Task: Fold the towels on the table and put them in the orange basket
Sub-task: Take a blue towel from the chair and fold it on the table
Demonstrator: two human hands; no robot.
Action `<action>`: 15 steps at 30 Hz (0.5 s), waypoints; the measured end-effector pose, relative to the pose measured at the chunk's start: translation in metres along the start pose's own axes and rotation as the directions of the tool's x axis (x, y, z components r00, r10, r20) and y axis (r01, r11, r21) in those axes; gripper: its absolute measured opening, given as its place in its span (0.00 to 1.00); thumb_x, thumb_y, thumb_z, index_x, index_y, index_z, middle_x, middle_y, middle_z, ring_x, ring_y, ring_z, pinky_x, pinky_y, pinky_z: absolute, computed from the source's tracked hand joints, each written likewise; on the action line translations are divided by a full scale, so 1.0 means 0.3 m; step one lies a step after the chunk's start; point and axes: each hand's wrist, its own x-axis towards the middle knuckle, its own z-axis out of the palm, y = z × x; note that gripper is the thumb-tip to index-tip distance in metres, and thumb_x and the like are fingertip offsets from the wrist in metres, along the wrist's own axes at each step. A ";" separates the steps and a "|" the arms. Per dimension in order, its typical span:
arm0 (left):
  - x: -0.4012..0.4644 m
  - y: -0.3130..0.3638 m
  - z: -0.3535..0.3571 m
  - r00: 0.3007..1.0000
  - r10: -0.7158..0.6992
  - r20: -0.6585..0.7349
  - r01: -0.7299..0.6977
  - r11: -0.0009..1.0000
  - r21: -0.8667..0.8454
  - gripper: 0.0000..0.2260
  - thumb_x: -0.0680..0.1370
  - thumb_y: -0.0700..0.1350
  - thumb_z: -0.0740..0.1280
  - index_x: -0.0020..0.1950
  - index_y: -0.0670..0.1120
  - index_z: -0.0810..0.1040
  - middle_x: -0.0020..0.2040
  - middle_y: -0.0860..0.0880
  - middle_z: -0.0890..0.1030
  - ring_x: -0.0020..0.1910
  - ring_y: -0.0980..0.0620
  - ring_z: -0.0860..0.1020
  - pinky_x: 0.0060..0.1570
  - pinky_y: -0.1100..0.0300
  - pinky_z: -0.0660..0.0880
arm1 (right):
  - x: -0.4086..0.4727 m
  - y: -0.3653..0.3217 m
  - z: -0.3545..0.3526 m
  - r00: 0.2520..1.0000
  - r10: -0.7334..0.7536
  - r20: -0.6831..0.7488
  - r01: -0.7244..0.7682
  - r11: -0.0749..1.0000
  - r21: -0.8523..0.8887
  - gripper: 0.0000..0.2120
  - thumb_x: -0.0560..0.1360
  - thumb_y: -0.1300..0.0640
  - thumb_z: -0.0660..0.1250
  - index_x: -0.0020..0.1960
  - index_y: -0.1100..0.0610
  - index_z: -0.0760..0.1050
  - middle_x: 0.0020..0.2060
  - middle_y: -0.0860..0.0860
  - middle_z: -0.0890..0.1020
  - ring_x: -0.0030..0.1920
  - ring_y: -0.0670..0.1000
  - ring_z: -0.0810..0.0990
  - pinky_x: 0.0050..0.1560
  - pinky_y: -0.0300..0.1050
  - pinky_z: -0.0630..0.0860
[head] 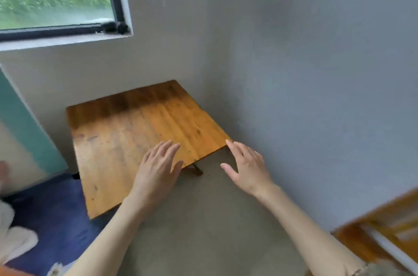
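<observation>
At nine o'clock of the view, low at the left edge, we see a pale bundle of cloth (13,237) lying on a dark blue surface (52,212); it may be one of the towels, though it is blurred and cut by the frame, so we cannot say for sure. A sliver of orange (11,272) shows at seven o'clock in the bottom corner, which could be the basket's rim, but too little of it shows to tell. Moving right, the wooden table (126,131) sits at the centre with nothing on its top that we can see. We judge that either folding has not started here or the towels have already left the table; no folded towel is in sight, and no basket is plainly visible. Our left hand (156,171) hovers over the table's near edge at six o'clock, fingers straight and lightly spread, holding nothing; whether it touches the wood we cannot tell. Our right hand (246,169) hangs just beside the table's right corner at four o'clock, fingers likewise spread and empty.
</observation>
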 end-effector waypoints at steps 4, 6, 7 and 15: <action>0.039 0.377 0.111 0.972 0.229 0.050 -0.225 0.972 -0.066 0.18 0.77 0.49 0.65 0.65 0.45 0.73 0.64 0.45 0.76 0.65 0.43 0.72 0.60 0.48 0.71 | -0.285 0.296 -0.101 0.971 0.233 -0.049 -0.234 0.972 -0.001 0.29 0.79 0.42 0.55 0.76 0.50 0.51 0.73 0.49 0.61 0.71 0.52 0.61 0.69 0.48 0.58; 0.036 0.569 0.167 0.935 0.347 0.081 -0.339 0.936 -0.094 0.18 0.77 0.51 0.61 0.62 0.44 0.76 0.61 0.45 0.78 0.62 0.43 0.76 0.56 0.48 0.74 | -0.452 0.426 -0.144 0.937 0.339 -0.083 -0.340 0.940 -0.003 0.29 0.79 0.42 0.55 0.76 0.50 0.52 0.72 0.49 0.63 0.71 0.52 0.62 0.69 0.49 0.60; 0.033 0.663 0.195 0.913 0.395 0.099 -0.384 0.916 -0.117 0.19 0.76 0.53 0.58 0.61 0.44 0.76 0.60 0.45 0.79 0.60 0.43 0.76 0.55 0.49 0.74 | -0.537 0.486 -0.162 0.916 0.389 -0.096 -0.391 0.920 -0.004 0.29 0.79 0.43 0.55 0.76 0.51 0.52 0.72 0.49 0.63 0.71 0.52 0.62 0.69 0.50 0.60; -0.111 1.417 0.382 0.670 0.732 0.122 -0.653 0.660 -0.372 0.15 0.78 0.49 0.62 0.62 0.45 0.75 0.63 0.45 0.76 0.64 0.44 0.74 0.57 0.49 0.73 | -1.201 0.838 -0.272 0.600 0.779 -0.181 -0.779 0.621 0.093 0.29 0.79 0.42 0.54 0.76 0.49 0.49 0.75 0.49 0.57 0.74 0.51 0.57 0.72 0.51 0.57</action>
